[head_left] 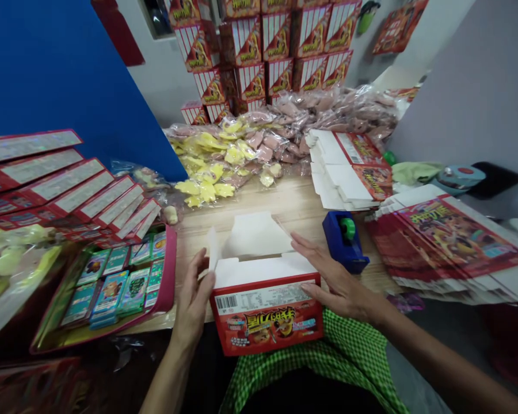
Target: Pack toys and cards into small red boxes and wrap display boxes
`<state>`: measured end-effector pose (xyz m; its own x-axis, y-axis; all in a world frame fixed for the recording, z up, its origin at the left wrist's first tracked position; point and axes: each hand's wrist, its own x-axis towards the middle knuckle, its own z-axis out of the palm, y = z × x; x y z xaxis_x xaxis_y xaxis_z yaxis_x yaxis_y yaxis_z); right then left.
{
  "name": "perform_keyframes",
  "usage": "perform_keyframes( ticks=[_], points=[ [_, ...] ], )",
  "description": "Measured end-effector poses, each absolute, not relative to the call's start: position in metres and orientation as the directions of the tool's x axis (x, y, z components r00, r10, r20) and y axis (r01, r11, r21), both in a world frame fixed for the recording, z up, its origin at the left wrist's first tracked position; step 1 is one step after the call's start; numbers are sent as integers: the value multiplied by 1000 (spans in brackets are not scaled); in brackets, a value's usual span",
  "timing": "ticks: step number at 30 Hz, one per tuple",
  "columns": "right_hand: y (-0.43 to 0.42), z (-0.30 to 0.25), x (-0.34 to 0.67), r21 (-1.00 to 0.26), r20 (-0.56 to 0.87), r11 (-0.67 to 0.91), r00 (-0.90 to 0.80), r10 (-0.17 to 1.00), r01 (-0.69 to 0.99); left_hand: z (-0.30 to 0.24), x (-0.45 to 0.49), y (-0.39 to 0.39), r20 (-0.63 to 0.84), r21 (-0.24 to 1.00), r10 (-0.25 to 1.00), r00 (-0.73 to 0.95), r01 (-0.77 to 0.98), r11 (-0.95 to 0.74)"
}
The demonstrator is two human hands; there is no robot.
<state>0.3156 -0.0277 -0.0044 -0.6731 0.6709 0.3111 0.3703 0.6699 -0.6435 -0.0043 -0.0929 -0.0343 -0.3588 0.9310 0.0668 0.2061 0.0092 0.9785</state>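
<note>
Box (267, 325) between hands (347, 290), at edge of tabletop (280, 192), room beyond flaps (252, 230)

We are observing red boxes (248, 43) standing stacked at the back, with bagged yellow pieces (207, 191) and bagged pink pieces (336, 114) lying heaped before them. We are recording a blue tape dispenser (344, 248) standing on the table (285, 195), a pale green cloth (415, 174) at right, a blue panel (69, 75) at left.
</note>
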Motion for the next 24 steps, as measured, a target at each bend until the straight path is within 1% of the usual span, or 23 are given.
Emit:
perform_keyframes(
  ticks=[1, 3, 4, 6, 7, 9, 11, 12, 13, 14, 15, 17, 19, 20, 21, 22, 24],
  points=[
    [-25, 0, 316, -625, 295, 681, -693, 658, 381, -27, -8, -86, 62, 965, 951, -303, 262, 20],
    [-20, 10, 318, -607, 216, 682, -741, 636, 408, -11, -11, -77, 51, 926, 995, -80, 378, -17],
    [-17, 14, 319, -609, 166, 677, -768, 618, 412, -3, -12, -76, 29, 897, 998, 62, 438, -54],
    [-14, 23, 323, -627, 66, 663, -820, 568, 409, 12, -10, -78, -58, 824, 950, 308, 552, -129],
    [-14, 27, 325, -635, 20, 659, -844, 536, 404, 19, -8, -80, -104, 782, 915, 389, 601, -167],
    [-14, 36, 327, -653, -57, 652, -884, 465, 385, 32, -4, -85, -170, 719, 850, 498, 653, -238],
    [-18, 41, 329, -691, -113, 624, -907, 405, 364, 41, -2, -87, -207, 715, 809, 550, 649, -259],
    [-20, 42, 330, -721, -127, 591, -908, 400, 362, 43, -2, -87, -220, 739, 810, 544, 635, -226],
    [-22, 42, 332, -758, -135, 539, -897, 421, 368, 42, -2, -87, -231, 772, 832, 504, 616, -158],
    [-25, 39, 334, -798, -134, 471, -872, 471, 376, 38, -3, -85, -235, 807, 873, 427, 586, -70],
    [-28, 35, 336, -840, -126, 388, -832, 540, 379, 33, -3, -83, -231, 840, 920, 317, 542, 24],
    [-32, 23, 338, -908, -93, 223, -689, 719, 354, 16, -4, -77, -189, 893, 982, 29, 421, 159],
    [-32, 9, 336, -939, -63, 123, -509, 858, 323, -2, -2, -68, -129, 930, 967, -219, 313, 195],
    [-29, 2, 333, -942, -56, 98, -436, 898, 322, -10, 0, -63, -124, 943, 952, -279, 266, 201],
    [-26, -5, 329, -941, -60, 80, -394, 917, 329, -15, 1, -58, -145, 952, 947, -288, 219, 213],
    [-21, -11, 325, -940, -77, 61, -383, 920, 336, -19, 3, -54, -188, 957, 950, -248, 171, 234],
    [-9, -21, 315, -942, -134, 19, -428, 894, 335, -21, 8, -48, -283, 953, 956, -79, 90, 290]
  ],
)
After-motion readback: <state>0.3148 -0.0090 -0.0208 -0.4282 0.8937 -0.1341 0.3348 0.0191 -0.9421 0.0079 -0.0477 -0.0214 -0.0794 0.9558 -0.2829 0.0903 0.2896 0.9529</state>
